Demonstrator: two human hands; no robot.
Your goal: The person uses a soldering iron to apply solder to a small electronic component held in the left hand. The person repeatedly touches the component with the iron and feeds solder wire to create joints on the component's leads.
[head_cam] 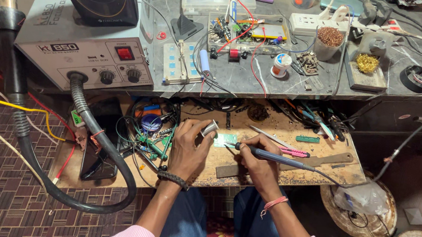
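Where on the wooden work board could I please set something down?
Bare wood lies right of the soldering iron, between the pink tweezers and the board's right edge. Left of the left hand, the wire tangle crowds it.

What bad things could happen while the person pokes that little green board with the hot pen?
The soldering iron tip sits close to the left hand fingers steadying the small green circuit board, so a slip might burn them. Its cord trails off the worn wooden tray edge; a snag could jerk it.

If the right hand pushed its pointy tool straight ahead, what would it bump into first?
The right hand points the soldering iron leftward. Its tip sits right at the small green circuit board, so it would probably meet that first, then the left hand behind it.
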